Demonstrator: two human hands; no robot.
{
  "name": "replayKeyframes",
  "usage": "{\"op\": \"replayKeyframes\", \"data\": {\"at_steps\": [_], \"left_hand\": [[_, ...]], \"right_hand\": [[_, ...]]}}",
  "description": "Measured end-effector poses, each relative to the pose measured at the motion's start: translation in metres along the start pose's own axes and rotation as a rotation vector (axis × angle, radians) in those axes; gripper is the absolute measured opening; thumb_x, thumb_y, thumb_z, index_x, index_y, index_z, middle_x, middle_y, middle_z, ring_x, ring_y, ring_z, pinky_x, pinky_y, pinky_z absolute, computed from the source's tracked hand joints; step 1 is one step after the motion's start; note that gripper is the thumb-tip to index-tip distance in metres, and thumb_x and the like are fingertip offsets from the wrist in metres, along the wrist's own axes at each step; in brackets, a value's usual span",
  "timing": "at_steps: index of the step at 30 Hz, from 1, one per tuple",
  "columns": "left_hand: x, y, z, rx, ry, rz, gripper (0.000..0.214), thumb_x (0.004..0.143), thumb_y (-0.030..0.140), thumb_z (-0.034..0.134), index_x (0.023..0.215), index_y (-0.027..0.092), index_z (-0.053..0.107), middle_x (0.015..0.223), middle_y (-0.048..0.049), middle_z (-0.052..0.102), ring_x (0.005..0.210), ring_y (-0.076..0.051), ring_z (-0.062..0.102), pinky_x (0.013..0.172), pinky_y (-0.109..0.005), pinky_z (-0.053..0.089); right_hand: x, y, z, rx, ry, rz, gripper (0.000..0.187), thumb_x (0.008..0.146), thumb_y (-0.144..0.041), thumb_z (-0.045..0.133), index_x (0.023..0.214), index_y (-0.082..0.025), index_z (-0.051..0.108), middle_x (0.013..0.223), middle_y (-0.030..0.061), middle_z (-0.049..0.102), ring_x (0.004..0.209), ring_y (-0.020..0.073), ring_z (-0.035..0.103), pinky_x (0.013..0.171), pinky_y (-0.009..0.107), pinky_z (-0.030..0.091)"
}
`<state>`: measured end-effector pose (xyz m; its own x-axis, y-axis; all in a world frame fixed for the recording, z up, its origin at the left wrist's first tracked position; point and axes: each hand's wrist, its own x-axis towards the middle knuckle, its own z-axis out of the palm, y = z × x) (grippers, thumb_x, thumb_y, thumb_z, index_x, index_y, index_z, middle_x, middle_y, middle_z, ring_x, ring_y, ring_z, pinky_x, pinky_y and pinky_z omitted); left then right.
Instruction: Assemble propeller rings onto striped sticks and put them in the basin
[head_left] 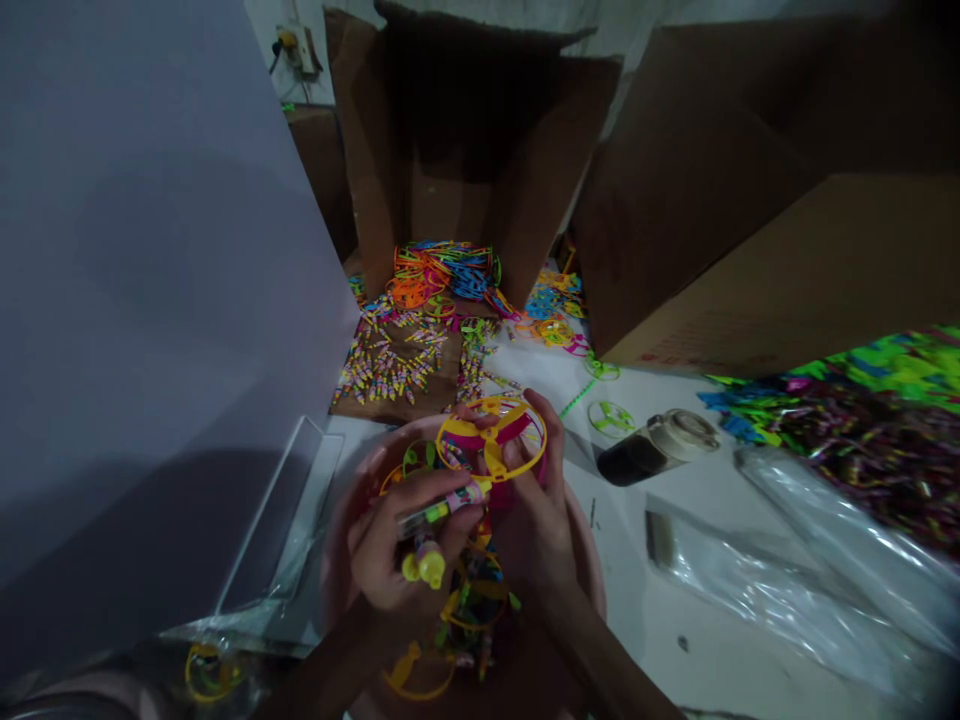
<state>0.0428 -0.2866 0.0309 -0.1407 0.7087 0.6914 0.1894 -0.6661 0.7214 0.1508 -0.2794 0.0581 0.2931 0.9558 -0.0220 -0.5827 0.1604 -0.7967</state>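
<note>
My left hand [382,560] is closed around several small printed tubes [463,498] with yellow ends. One of these tubes points at the rim of a yellow propeller ring [493,440], its tip touching or very close to it. My right hand [546,520] grips that ring, with a pink ring partly visible behind it. Both hands are over a pink basin [592,565], where more propeller rings [476,595] and small coloured pieces lie. My forearms cover part of the basin's contents.
Ahead stands an open cardboard box [360,150] with stacked propeller rings [450,268]. Many small tubes [390,365] lie on cardboard before it. To the right are another box [712,290], a dark-filled bottle [649,450], plastic bags [757,575] and coloured pieces [847,440].
</note>
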Motion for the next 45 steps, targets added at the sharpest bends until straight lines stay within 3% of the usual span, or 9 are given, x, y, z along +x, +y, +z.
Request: {"op": "replayKeyframes", "data": {"at_steps": [4, 9, 15, 23, 31, 38, 45], "left_hand": [[0.004, 0.004, 0.001, -0.012, -0.072, -0.034, 0.021, 0.087, 0.02, 0.074, 0.108, 0.023, 0.072, 0.095, -0.0015, 0.08, 0.082, -0.017, 0.077, 0.073, -0.025, 0.063], [0.007, 0.003, 0.002, 0.025, -0.07, -0.015, 0.022, 0.088, 0.013, 0.07, 0.108, 0.022, 0.072, 0.116, -0.0058, 0.077, 0.097, -0.019, 0.076, 0.077, -0.026, 0.064], [0.009, 0.006, 0.004, 0.086, -0.086, 0.184, 0.033, 0.083, 0.008, 0.075, 0.114, 0.021, 0.071, 0.094, -0.0022, 0.08, 0.089, -0.016, 0.077, 0.08, -0.025, 0.064], [0.0, 0.003, 0.002, 0.141, -0.082, 0.147, 0.029, 0.089, 0.018, 0.071, 0.118, 0.023, 0.071, 0.099, -0.0065, 0.08, 0.085, -0.02, 0.077, 0.077, -0.031, 0.066], [0.001, 0.005, 0.001, 0.138, -0.096, 0.126, 0.031, 0.087, 0.012, 0.071, 0.117, 0.022, 0.069, 0.091, -0.0027, 0.08, 0.083, -0.016, 0.076, 0.074, -0.026, 0.064], [0.0, 0.002, 0.001, 0.193, -0.079, 0.202, 0.033, 0.087, 0.015, 0.073, 0.118, 0.023, 0.07, 0.094, -0.0036, 0.079, 0.086, -0.018, 0.076, 0.074, -0.028, 0.064], [0.001, 0.012, -0.003, 0.189, -0.162, 0.16, 0.029, 0.088, 0.014, 0.07, 0.116, 0.02, 0.069, 0.095, -0.0045, 0.079, 0.082, -0.018, 0.076, 0.072, -0.027, 0.065]], "right_hand": [[-0.003, -0.001, 0.001, 0.018, 0.033, 0.0, 0.067, 0.083, -0.031, 0.073, 0.141, -0.041, 0.042, 0.122, 0.0022, 0.067, 0.113, 0.0247, 0.066, 0.101, 0.043, 0.051], [-0.006, 0.007, -0.003, -0.064, 0.112, -0.074, 0.049, 0.083, -0.036, 0.074, 0.125, -0.037, 0.05, 0.117, 0.0002, 0.064, 0.109, 0.0222, 0.064, 0.1, 0.04, 0.05], [-0.005, 0.004, 0.005, -0.015, 0.202, -0.034, 0.042, 0.08, -0.034, 0.077, 0.11, -0.032, 0.048, 0.1, -0.0012, 0.065, 0.097, 0.0211, 0.067, 0.088, 0.036, 0.054], [-0.009, 0.003, 0.006, -0.029, 0.225, -0.014, 0.037, 0.08, -0.034, 0.076, 0.105, -0.032, 0.048, 0.104, -0.0018, 0.067, 0.095, 0.0196, 0.069, 0.085, 0.033, 0.056], [-0.013, 0.014, -0.002, -0.108, 0.243, -0.105, 0.038, 0.083, -0.035, 0.076, 0.107, -0.033, 0.048, 0.106, -0.0006, 0.062, 0.101, 0.0209, 0.065, 0.094, 0.037, 0.052], [-0.018, 0.011, 0.002, -0.216, 0.325, -0.151, 0.041, 0.083, -0.038, 0.076, 0.111, -0.032, 0.047, 0.111, 0.0027, 0.06, 0.102, 0.0225, 0.062, 0.091, 0.036, 0.05], [-0.016, 0.008, 0.0, -0.283, 0.316, -0.334, 0.034, 0.087, -0.03, 0.074, 0.105, -0.032, 0.045, 0.107, 0.0003, 0.057, 0.095, 0.0171, 0.06, 0.086, 0.031, 0.05]]}}
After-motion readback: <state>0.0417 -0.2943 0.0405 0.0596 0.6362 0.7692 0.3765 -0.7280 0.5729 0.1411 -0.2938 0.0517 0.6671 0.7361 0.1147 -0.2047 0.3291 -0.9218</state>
